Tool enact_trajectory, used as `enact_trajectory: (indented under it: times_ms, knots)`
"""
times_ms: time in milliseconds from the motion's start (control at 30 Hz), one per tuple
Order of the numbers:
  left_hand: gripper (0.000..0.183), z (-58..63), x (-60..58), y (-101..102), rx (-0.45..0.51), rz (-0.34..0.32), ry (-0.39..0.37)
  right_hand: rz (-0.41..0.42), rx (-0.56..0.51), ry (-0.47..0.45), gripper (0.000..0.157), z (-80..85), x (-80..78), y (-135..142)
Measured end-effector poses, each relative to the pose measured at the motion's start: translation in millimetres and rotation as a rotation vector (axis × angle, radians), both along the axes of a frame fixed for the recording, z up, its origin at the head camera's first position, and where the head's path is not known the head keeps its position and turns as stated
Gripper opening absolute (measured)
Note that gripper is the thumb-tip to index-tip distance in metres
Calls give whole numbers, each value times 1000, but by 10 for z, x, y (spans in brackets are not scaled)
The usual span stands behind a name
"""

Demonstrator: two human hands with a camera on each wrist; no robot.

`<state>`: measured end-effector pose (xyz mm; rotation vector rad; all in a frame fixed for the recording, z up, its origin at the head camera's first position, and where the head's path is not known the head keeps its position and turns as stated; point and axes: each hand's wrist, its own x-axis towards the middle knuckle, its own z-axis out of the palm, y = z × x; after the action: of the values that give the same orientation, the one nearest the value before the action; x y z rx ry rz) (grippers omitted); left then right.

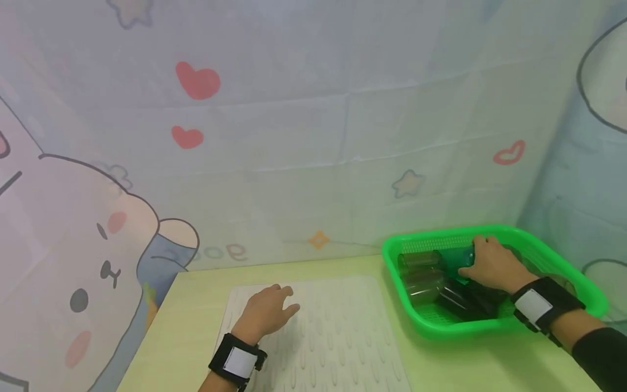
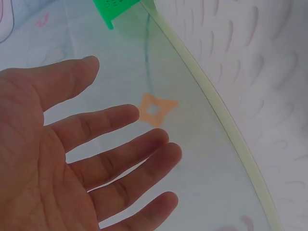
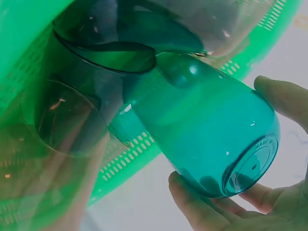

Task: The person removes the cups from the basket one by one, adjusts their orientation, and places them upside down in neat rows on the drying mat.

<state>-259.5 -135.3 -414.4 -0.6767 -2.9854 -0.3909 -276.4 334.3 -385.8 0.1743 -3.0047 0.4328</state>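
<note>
My right hand reaches into a green plastic basket and holds a teal drinking glass near its base. In the right wrist view the thumb lies on one side of the glass and the fingers on the other; its mouth points toward a dark glass. An amber glass, a clear brownish glass and a dark glass lie on their sides around it. My left hand hovers over a white bumpy mat, fingers spread and palm bare in the left wrist view.
The mat lies on a pale yellow table, left of the basket. Behind the table hangs a printed cloth with hearts, stars and a cartoon rabbit. More glasses fill the basket's right side, partly behind my right hand.
</note>
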Motion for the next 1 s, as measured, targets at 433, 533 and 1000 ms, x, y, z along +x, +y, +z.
enact_trajectory:
  times_ms: [433,533,1000]
  knots:
    - [39,73,20,-11,9,-31,-12,36,-100,65,81,332,201,-200]
    - [44,84,29,-12,11,-37,-21,66,-140,93,81,406,271,-355]
    - [69,193,-74,119,40,-51,-31,181,-299,43,79,437,342,-991]
